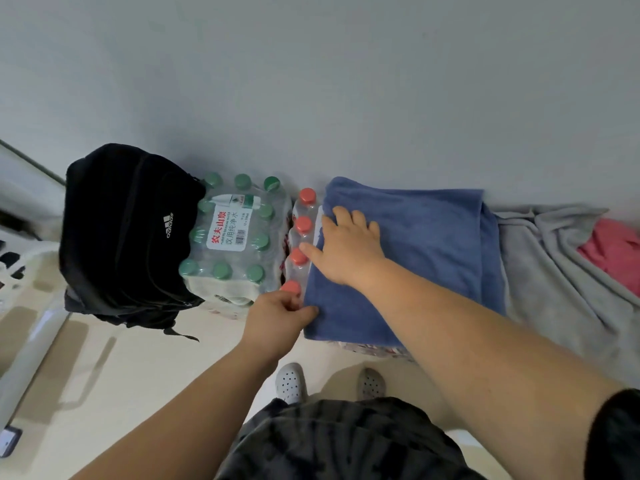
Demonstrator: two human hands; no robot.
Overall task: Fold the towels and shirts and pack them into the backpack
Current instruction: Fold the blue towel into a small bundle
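Folded blue towel (433, 244) lies on the red-capped bottle pack (303, 225), straight ahead of both hands.
The towel looks near-square, with no clear long axis. The left hand (280, 313) pinches its near-left corner. The right hand (346, 251) lies flat with fingers spread, pressing its left edge. The backpack (128, 233) stands well left, past the green-capped pack (235, 233), nearer the left hand. A grey cloth (561, 271) and pink garment (616, 251) lie unfolded at right.
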